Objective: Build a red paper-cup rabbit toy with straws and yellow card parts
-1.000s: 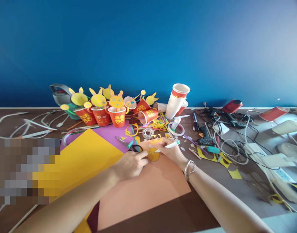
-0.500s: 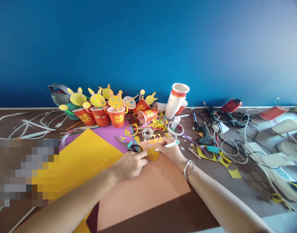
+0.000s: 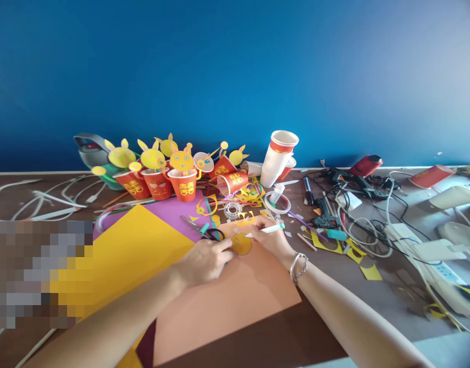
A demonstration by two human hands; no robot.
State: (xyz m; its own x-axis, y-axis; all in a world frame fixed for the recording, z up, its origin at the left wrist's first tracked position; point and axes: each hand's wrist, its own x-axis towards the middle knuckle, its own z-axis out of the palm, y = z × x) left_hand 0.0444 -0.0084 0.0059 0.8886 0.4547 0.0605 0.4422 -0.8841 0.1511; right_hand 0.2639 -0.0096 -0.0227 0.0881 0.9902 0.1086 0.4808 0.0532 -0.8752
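Observation:
A small yellow paper disc (image 3: 242, 244) lies on an orange sheet (image 3: 227, 301). My left hand (image 3: 206, 259) rests on the sheet with its fingers curled, the fingertips pressing the disc's left edge. My right hand (image 3: 271, 236), with a silver bracelet on the wrist, is closed round a white marker with a teal cap (image 3: 268, 229); the marker's tip points at the disc. Scissors (image 3: 204, 230) lie just beyond my left hand on a purple sheet (image 3: 173, 212).
Red paper cups with yellow bunny cut-outs (image 3: 169, 171) stand at the back. A stack of white cups (image 3: 276, 159) leans to their right. A yellow sheet (image 3: 131, 250) lies at the left. A glue gun (image 3: 327, 212), cables and a power strip (image 3: 430, 255) crowd the right.

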